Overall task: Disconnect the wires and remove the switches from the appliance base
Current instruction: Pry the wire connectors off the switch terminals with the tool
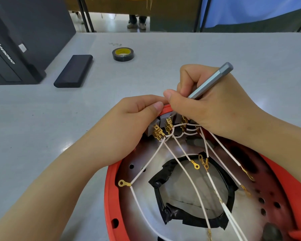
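the red-rimmed round appliance base (pixel 111 197), with its shiny perforated metal inner plate, lay on the grey table (pixel 215 53) at the 5 o'clock part of the view, its open underside facing up. a row of grey block-shaped switches (pixel 163 120) sat against the rim at the base's 12 o'clock edge, each carrying gold spade connectors (pixel 158 133). thin white insulated wires (pixel 186 173) fanned out from those connectors toward 6 o'clock, several ending in loose gold ring terminals (pixel 124 183) (none of these appeared fastened to anything). a dark opening edged with black tape (pixel 160 197) occupied the centre of the plate.

the left hand (pixel 129 126) rested on the rim at about 11 o'clock of the base, fingers curled, thumb and forefinger pinching at the rim just above the switches. the right hand (pixel 214 105) sat at 1 o'clock of the base, fingers wrapped around a grey hexagonal metal tool handle (pixel 212 80) that slanted up toward 1 o'clock; its working tip was hidden behind the fingers, so contact with the switches could not be confirmed. the two thumbs nearly touched.

farther out on the table, at 11 o'clock of the view, lay a roll of black tape with a yellow core (pixel 123 54), a flat black rectangular case (pixel 73 71) and, at 10 o'clock, a black computer tower (pixel 16 40) on its side.
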### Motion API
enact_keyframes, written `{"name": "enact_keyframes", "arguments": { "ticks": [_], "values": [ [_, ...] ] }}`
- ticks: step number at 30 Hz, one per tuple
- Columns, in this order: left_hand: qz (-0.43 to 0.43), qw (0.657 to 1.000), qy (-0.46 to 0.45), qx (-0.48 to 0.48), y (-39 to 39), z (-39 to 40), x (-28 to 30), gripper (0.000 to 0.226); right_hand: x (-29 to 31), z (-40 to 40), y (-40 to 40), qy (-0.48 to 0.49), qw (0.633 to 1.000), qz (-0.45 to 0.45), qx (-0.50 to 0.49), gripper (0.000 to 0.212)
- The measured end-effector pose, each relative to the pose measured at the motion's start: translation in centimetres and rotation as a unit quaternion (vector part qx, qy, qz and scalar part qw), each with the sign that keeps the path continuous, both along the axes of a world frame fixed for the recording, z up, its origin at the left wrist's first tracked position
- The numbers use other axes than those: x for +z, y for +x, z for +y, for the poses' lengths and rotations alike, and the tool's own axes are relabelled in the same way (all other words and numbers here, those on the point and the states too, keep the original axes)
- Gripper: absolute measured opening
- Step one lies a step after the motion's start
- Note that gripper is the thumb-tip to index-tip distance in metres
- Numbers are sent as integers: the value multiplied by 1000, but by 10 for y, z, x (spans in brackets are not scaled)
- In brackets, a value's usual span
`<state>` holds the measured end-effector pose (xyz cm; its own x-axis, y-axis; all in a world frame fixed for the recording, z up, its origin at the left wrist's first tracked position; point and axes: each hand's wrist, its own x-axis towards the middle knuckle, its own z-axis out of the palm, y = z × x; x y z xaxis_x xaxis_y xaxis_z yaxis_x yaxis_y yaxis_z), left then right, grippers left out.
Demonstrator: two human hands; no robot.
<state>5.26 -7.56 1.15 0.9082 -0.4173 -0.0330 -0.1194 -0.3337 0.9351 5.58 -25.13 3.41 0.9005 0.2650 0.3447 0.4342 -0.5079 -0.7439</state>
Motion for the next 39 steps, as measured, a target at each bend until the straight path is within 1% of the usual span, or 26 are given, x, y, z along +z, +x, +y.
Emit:
{"name": "enact_keyframes", "arguments": {
  "ticks": [8, 13, 16, 20, 25, 31, 36, 39],
  "values": [
    [-21, 1000, 9, 0, -2, -1, 2, 29, 1, 5, -4, -34, 999, -41, 13, 39],
    [-14, 1000, 0, -16, -2, 0, 3, 28, 7, 9, 6, -61, 998, -4, 12, 42],
    [-25, 1000, 7, -4, -1, 0, 2, 27, 9, 12, 11, -86, 996, 18, 20, 41],
    [-20, 1000, 8, 1, -2, -1, 4, 26, 12, 13, 15, -68, 995, 60, 35, 41],
    [-19, 1000, 8, 3, -1, 0, 4, 26, 18, 12, 22, -79, 989, 108, 58, 43],
    [-15, 1000, 27, 3, -1, 1, 4, 27, 20, 13, 27, -106, 986, 122, 46, 44],
    [-4, 1000, 15, 3, -1, 1, 3, 28, 20, 7, 17, -96, 990, 93, 48, 38],
    [17, 1000, -20, -8, -2, 0, 2, 30, 19, 2, 11, -43, 994, 100, 23, 38]
  ]
}}
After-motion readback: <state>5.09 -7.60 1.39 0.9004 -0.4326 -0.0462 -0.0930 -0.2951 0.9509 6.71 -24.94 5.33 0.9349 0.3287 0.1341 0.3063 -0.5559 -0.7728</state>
